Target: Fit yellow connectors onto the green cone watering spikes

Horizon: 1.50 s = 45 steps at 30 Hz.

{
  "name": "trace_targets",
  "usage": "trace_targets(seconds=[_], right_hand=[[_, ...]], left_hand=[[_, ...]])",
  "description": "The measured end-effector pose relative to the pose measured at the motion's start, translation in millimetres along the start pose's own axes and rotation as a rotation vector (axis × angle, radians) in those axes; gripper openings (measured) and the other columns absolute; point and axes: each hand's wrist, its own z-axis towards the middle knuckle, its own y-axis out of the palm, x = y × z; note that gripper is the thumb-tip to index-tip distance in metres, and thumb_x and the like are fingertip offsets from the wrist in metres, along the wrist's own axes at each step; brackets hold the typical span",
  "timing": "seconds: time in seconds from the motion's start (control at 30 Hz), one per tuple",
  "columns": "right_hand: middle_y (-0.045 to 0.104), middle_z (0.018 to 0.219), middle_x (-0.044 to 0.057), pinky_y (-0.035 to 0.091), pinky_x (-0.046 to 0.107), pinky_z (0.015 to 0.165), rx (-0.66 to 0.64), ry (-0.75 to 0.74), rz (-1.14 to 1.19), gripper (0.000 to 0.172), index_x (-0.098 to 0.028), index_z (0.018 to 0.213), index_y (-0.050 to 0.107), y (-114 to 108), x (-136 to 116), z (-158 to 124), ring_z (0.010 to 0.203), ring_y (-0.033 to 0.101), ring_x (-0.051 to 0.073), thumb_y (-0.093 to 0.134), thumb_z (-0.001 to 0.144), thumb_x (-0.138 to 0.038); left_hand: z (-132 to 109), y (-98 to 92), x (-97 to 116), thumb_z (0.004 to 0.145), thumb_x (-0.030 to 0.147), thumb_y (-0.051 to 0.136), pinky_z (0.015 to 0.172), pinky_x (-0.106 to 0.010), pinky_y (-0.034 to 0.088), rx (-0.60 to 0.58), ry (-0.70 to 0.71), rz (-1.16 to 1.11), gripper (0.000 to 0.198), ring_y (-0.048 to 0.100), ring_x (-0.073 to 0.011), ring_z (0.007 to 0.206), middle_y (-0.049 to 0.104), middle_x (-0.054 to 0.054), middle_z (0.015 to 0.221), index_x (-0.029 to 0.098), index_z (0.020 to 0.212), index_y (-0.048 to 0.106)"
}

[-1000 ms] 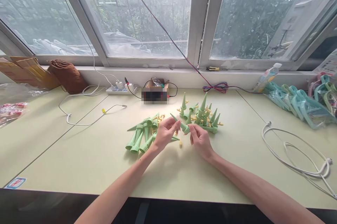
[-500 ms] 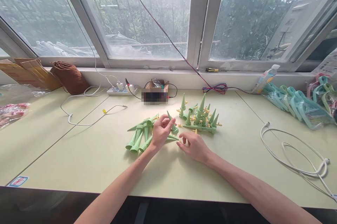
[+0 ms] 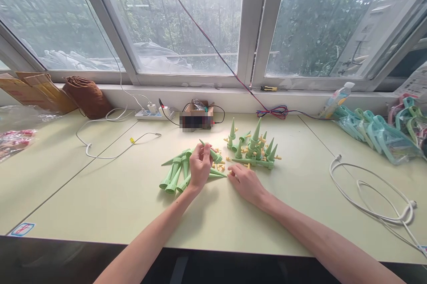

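My left hand (image 3: 200, 167) is closed round a green plant watering spike (image 3: 215, 156), its pointed end up to the left and its wide collar to the right. My right hand (image 3: 247, 181) is beside it, thumb and fingers pinched on a small yellow valve (image 3: 230, 172), mostly hidden by the fingertips. Under and left of my left hand lies a pile of green spikes (image 3: 175, 177). Several loose yellow valves (image 3: 218, 167) lie between the hands. Beyond my right hand is a group of spikes (image 3: 255, 144) with yellow valves fitted, some standing, some lying.
A power strip (image 3: 153, 115) and a small cardboard box (image 3: 200, 108) are by the window sill. A white cable (image 3: 110, 158) lies left, another white cable (image 3: 373, 213) right. Bagged teal clip-like items (image 3: 376, 132) and a bottle (image 3: 336, 99) are at the back right.
My left hand has turned the spike from nearly upright to a leftward slant, and drawn slightly left. My right fingertips have risen a little and closed together.
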Motion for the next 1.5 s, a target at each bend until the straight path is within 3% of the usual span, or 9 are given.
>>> trace_targets(seconds=[0.17,0.4,0.73,1.03,1.37,1.5], right_hand=[[0.064,0.099,0.006,0.045,0.025,0.063,0.006,-0.028,0.0,0.016,-0.02,0.103,0.062,1.6,2.7,0.2,0.074,0.062,0.017,0.046,0.098,-0.019],[0.064,0.116,0.008,0.051,0.031,0.076,0.049,-0.069,0.104,0.024,-0.021,0.12,0.057,-1.1,5.4,2.8,0.093,0.066,0.02,0.043,0.101,-0.019],[0.063,0.101,0.006,0.042,0.025,0.066,-0.111,-0.024,-0.043,0.017,-0.021,0.102,0.067,-9.2,-9.0,46.1,0.079,0.062,0.016,0.051,0.097,-0.017],[0.061,0.093,0.007,0.033,0.026,0.062,-0.21,0.211,-0.139,0.009,-0.018,0.084,0.062,5.8,-23.7,67.4,0.084,0.059,0.02,0.057,0.088,-0.024],[0.064,0.081,0.006,0.031,0.025,0.056,-0.121,0.243,-0.084,0.007,-0.017,0.079,0.059,12.6,-21.1,70.9,0.074,0.057,0.017,0.054,0.084,-0.018],[0.061,0.075,0.003,0.034,0.024,0.056,-0.005,0.219,0.02,0.005,-0.017,0.084,0.058,4.1,-16.7,66.5,0.066,0.055,0.015,0.054,0.085,-0.019]], left_hand=[[0.2,0.7,-0.7,0.093,0.052,0.055,0.039,-0.02,0.033,0.084,0.039,0.018,0.035,0.044,-0.0058,0.041,0.069,-0.002,0.076,0.019,0.082,0.055],[1.7,-1.2,-0.9,0.094,0.052,0.052,0.04,-0.019,0.035,0.172,0.059,0.037,0.035,0.044,-0.0059,0.042,0.068,-0.001,0.076,0.019,0.082,0.054],[1.0,-1.3,-4.5,0.095,0.05,0.05,0.044,-0.02,0.036,0.173,0.074,0.136,0.035,0.044,-0.0076,0.044,0.065,-0.001,0.072,0.019,0.08,0.054],[1.2,-1.4,-9.5,0.095,0.049,0.05,0.045,-0.021,0.036,0.186,0.096,0.145,0.036,0.043,-0.008,0.045,0.063,0.0,0.068,0.019,0.077,0.054],[-0.5,-0.9,-9.7,0.095,0.05,0.05,0.044,-0.022,0.036,0.159,0.1,0.15,0.036,0.042,-0.0083,0.043,0.06,0.001,0.064,0.019,0.076,0.053],[-2.1,-0.1,-8.3,0.095,0.051,0.05,0.043,-0.021,0.038,0.154,0.098,0.13,0.037,0.044,-0.0082,0.044,0.062,0.0,0.067,0.019,0.076,0.052]])
